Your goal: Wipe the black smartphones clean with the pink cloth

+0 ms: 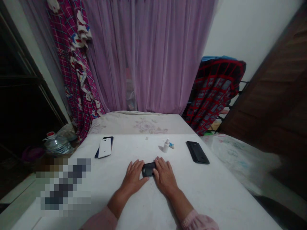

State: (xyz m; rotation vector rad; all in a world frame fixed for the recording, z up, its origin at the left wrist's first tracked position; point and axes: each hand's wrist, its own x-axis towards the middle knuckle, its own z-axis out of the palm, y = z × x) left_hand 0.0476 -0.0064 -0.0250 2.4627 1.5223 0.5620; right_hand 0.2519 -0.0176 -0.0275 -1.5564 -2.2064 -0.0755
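A small black mobile phone (148, 170) lies flat on the white table, sideways between my two hands, with its dark screen up. My right hand (165, 175) covers the phone's right end, its fingers at the far edge and its thumb at the near side. At the left end is my left hand (133, 178), its fingers stretched out and thumb spread below the phone's corner. Beyond the hands stands a small white spray bottle (166, 146), beside a small blue and white item (172, 145) that I cannot name.
On the white table (203, 198), a white phone (105, 147) overlaps a dark blue one (111, 140) at the left. Black devices (199, 152) lie stacked at the right. A pixelated patch (64, 188) hides the left edge. Purple curtains (153, 57) hang behind.
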